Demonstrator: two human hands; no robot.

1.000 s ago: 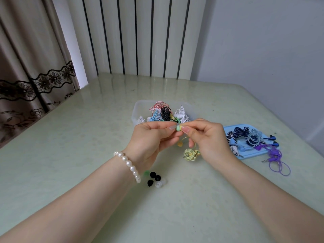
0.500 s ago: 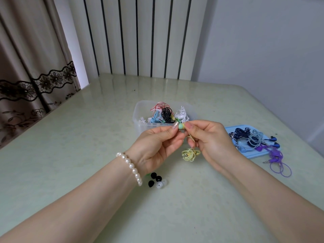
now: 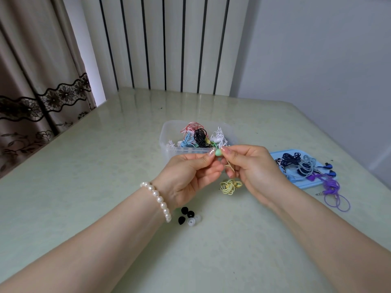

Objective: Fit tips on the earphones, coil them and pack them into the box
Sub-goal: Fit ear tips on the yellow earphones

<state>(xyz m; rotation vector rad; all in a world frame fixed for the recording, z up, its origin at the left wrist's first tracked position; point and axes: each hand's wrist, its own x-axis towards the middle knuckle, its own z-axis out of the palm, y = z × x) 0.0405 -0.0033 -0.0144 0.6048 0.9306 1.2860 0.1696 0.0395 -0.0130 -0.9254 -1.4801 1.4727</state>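
My left hand (image 3: 188, 176) and my right hand (image 3: 251, 168) meet above the table, fingertips pinched together on a small green ear tip (image 3: 218, 152). A thin yellow cable runs down from the pinch to the coiled yellow earphones (image 3: 229, 186) lying on the table under my right hand. The earbud itself is hidden between my fingers. Just behind my hands stands the clear plastic box (image 3: 169, 142) holding several coiled earphones in red, black, white and blue. Loose black and clear ear tips (image 3: 189, 216) lie beside my left wrist.
A light blue tray (image 3: 296, 182) at the right holds dark blue and grey earphones. Purple earphones (image 3: 332, 191) spill from it onto the table. The pale green table (image 3: 105, 166) runs back to a striped wall, with curtains at the left.
Both hands have stayed pinched on the green tip and shifted slightly; the yellow coil has remained on the table below them.
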